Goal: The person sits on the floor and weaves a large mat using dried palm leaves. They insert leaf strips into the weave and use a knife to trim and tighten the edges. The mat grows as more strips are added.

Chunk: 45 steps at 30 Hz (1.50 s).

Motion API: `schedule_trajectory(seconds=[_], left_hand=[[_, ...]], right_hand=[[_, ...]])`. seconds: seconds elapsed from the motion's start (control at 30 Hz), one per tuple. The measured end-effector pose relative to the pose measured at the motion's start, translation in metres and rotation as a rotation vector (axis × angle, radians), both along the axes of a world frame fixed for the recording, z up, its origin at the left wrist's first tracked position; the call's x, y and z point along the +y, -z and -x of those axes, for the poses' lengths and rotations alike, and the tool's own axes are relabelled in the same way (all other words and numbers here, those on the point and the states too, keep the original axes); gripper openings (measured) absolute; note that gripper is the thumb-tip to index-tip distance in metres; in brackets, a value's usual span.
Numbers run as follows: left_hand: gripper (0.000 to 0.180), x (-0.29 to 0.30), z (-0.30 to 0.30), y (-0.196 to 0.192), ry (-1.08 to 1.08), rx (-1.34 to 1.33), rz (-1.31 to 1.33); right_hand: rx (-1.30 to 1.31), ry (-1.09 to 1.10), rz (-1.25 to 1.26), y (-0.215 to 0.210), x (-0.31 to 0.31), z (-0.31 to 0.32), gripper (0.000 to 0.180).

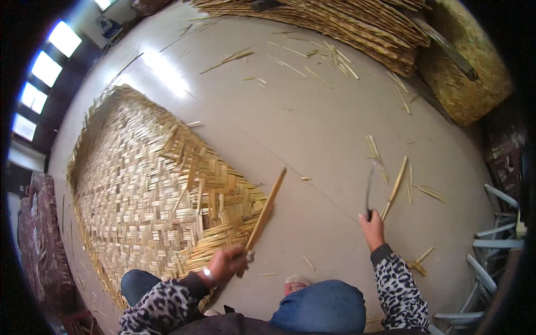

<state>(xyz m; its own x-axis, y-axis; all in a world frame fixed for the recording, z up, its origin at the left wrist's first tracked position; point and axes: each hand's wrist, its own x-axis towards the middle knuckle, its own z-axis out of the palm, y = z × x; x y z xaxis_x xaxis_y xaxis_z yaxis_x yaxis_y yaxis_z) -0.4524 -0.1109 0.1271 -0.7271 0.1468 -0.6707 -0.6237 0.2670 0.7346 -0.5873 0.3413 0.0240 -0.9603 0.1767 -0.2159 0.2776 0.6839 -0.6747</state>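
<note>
A large woven reed mat (128, 190) lies on the floor to my left, its edges turned up and loose strips standing out along its right side. Just past the mat's near right corner, my left hand (226, 263) grips a long flat wooden stick (267, 211) that slants up and away. My right hand (373, 226), well off to the right over bare floor, is closed on the dark handle of a knife (369, 192) with a thin, slightly curved blade pointing away from me. Beside that hand lies a long reed strip (397, 184).
Loose reed pieces (340, 58) litter the floor (312, 123). A stack of woven or reed sheets (335, 28) sits at the far side, next to a brownish-yellow board (469, 61). Metal-legged stools (486, 243) stand at the right, dark reddish furniture (44, 240) at the left.
</note>
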Motion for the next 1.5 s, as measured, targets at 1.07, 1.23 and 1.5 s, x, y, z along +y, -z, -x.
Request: schedule_trajectory(seconds=[1.07, 1.23, 1.5], left_hand=[[0.019, -0.155, 0.003, 0.039, -0.409, -0.108, 0.272], [0.023, -0.187, -0.052, 0.053, -0.589, -0.109, 0.333], [0.016, -0.164, -0.116, 0.146, -1.194, -0.152, -0.130]], right_hand=[[0.077, -1.423, -0.396, 0.039, -0.475, 0.143, 0.055], [0.035, -1.432, -0.462, 0.035, -0.475, 0.141, 0.066], [0.016, -1.546, -0.302, 0.039, -0.469, 0.150, 0.081]])
